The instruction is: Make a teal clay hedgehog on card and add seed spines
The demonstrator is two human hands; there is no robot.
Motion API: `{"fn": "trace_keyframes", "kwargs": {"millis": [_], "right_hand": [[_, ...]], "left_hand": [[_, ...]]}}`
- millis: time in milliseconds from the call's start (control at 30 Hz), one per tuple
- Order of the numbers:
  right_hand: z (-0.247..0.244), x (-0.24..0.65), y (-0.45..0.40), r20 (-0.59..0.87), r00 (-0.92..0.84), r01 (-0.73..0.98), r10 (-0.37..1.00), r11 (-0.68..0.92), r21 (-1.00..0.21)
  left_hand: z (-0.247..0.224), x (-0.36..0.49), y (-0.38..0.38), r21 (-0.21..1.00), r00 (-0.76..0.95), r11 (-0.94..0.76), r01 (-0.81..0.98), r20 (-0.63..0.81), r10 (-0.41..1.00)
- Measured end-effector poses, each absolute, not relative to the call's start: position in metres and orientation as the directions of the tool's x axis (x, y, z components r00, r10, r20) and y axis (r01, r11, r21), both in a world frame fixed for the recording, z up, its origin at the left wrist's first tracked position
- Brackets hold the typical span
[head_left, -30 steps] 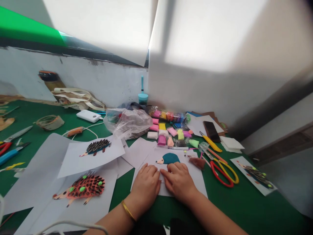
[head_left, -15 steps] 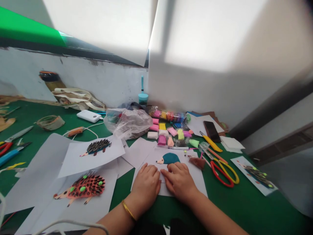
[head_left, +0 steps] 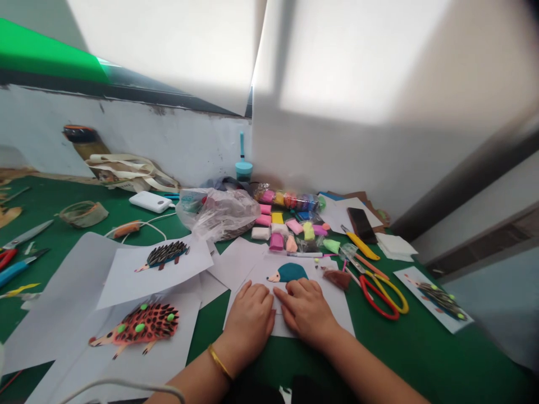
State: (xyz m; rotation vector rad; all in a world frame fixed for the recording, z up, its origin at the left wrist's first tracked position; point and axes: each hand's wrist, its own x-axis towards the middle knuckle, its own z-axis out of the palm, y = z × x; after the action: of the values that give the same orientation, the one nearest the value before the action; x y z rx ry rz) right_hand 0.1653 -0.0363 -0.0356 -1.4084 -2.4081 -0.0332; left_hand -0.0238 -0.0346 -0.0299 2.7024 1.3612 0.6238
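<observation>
- Two bare hands, left hand (head_left: 249, 317) and right hand (head_left: 310, 311), on white paper (head_left: 340, 308); fingers bent, pinch can't tell.
- Teal hedgehog (head_left: 292, 272): likely soft, dents; lift by paper edges.

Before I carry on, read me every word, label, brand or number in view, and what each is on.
No text can be read.
Cloth bag: dark marks, too blurred to read.
White device: tiny marks, too small to read.
Sheet with the blue shape: no lettering visible.
</observation>
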Motion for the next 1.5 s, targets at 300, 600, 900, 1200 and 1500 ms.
{"fn": "trace_keyframes", "kwargs": {"millis": [300, 600, 900, 1200, 1500], "right_hand": [[-0.033, 0.164, -0.037, 0.293, -0.435, 0.850, 0.851, 0.496, -0.179], [-0.027, 0.169, -0.036, 0.329, -0.382, 0.827, 0.864, 0.478, -0.294], [-0.032, 0.165, -0.038, 0.268, -0.423, 0.847, 0.865, 0.483, -0.223], [-0.032, 0.175, -0.041, 0.367, -0.396, 0.824, 0.842, 0.502, -0.263], [-0.034, 0.165, -0.035, 0.292, -0.412, 0.865, 0.863, 0.471, -0.174]], "left_hand": [[-0.031, -0.024, -0.035, 0.232, 0.528, -0.618, 0.751, 0.351, 0.773], [-0.026, -0.024, -0.036, 0.215, 0.537, -0.608, 0.764, 0.310, 0.785], [-0.031, -0.025, -0.036, 0.244, 0.527, -0.608, 0.755, 0.326, 0.785], [-0.028, -0.024, -0.035, 0.237, 0.525, -0.596, 0.767, 0.304, 0.795], [-0.029, -0.024, -0.035, 0.219, 0.529, -0.598, 0.771, 0.303, 0.793]]}}
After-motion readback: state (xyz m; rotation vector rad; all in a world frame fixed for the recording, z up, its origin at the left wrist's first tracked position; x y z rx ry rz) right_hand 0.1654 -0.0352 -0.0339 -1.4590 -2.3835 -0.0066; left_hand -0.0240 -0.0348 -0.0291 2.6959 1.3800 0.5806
